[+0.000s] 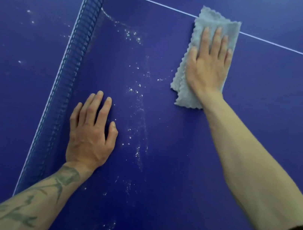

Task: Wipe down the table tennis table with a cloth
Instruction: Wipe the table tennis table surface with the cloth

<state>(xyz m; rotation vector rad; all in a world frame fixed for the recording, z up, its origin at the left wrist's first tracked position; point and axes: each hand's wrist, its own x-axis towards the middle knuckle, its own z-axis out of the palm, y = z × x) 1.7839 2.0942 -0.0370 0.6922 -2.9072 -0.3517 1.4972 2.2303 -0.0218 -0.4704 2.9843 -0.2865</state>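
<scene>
The blue table tennis table (255, 114) fills the view. A folded grey cloth (202, 33) lies on it at the upper right, over the white centre line. My right hand (207, 64) presses flat on the cloth, fingers together and stretched out. My left hand (90, 135) rests flat on the bare table beside the net, fingers slightly apart, holding nothing. White dusty specks (140, 93) run in a band between the two hands.
The blue net (70, 75) runs from the top centre down to the lower left, just left of my left hand. More white specks (29, 16) dot the half beyond the net. A white centre line (286, 47) crosses the upper right.
</scene>
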